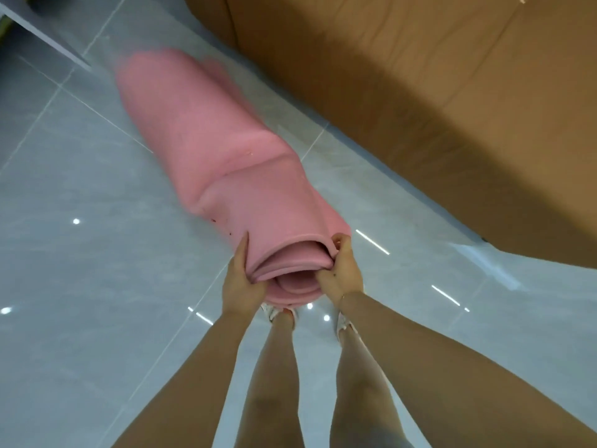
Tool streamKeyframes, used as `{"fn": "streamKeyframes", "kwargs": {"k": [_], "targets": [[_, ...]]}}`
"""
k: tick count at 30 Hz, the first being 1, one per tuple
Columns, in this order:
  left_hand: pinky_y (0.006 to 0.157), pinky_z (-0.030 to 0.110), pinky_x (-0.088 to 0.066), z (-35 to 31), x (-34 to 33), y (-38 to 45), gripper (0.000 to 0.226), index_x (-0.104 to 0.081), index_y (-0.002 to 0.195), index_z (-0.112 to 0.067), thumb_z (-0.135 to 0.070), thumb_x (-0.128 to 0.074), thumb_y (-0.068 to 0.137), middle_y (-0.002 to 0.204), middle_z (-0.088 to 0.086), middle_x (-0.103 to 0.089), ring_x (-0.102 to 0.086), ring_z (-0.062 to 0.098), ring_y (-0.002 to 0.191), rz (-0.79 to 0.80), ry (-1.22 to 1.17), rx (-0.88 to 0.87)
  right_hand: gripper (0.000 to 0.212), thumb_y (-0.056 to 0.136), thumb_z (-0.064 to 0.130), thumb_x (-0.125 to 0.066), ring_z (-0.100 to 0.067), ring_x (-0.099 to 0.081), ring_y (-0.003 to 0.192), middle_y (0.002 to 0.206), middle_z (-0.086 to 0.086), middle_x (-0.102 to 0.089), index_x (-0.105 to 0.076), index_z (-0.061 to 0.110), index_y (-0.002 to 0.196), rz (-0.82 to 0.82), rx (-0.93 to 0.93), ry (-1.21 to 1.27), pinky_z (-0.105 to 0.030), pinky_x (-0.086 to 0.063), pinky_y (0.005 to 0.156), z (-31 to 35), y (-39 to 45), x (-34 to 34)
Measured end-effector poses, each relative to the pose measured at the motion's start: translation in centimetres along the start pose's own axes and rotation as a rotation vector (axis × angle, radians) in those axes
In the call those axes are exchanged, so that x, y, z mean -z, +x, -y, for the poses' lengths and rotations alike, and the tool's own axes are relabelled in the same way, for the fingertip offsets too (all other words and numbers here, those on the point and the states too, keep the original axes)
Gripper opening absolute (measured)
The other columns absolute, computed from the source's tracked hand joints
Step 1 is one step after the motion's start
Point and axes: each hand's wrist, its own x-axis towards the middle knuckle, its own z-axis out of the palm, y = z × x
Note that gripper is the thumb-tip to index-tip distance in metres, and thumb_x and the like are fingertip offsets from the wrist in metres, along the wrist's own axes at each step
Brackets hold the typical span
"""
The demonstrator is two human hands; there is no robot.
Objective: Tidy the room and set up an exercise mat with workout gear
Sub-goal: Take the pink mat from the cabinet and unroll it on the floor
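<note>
A pink exercise mat (219, 163), loosely rolled into a thick tube, stretches from my hands away toward the upper left over the grey tiled floor. Its far end is blurred. I hold the near end, where the rolled layers show. My left hand (242, 282) grips the left edge of that end. My right hand (342, 270) pinches the right edge, fingers curled over the outer layer. Both hands are closed on the mat.
A brown sofa (436, 101) fills the upper right, close beside the mat. The glossy grey tile floor (80, 270) spreads to the left and below. A grey furniture edge (42, 30) crosses the top left corner. My legs and white shoes (281, 313) are below the mat's end.
</note>
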Motion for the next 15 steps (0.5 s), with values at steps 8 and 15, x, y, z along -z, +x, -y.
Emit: {"fn": "streamKeyframes", "kwargs": {"k": [8, 15], "targets": [[0.091, 0.013, -0.038, -2.9, -10.9, -2.4, 0.092, -0.022, 0.149, -0.031, 0.002, -0.07, 0.078, 0.136, -0.005, -0.042, -0.046, 0.012, 0.121, 0.082, -0.149, 0.048, 0.065, 0.067, 0.002, -0.047, -0.031, -0.055, 0.078, 0.093, 0.0, -0.058, -0.034, 0.033, 0.122, -0.134, 0.071, -0.145, -0.029, -0.036, 0.069, -5.2, 1.0, 9.4], [0.11, 0.035, -0.037, -1.4, -18.6, -4.0, 0.118, -0.003, 0.149, -0.041, -0.056, -0.08, 0.061, 0.152, -0.008, -0.03, -0.041, 0.011, 0.132, 0.329, -0.029, 0.013, 0.065, 0.072, 0.0, -0.049, -0.031, -0.054, 0.097, 0.124, -0.002, -0.05, -0.036, 0.024, 0.13, -0.238, 0.136, -0.519, -0.033, -0.04, 0.068, -11.0, 1.7, 16.1]]}}
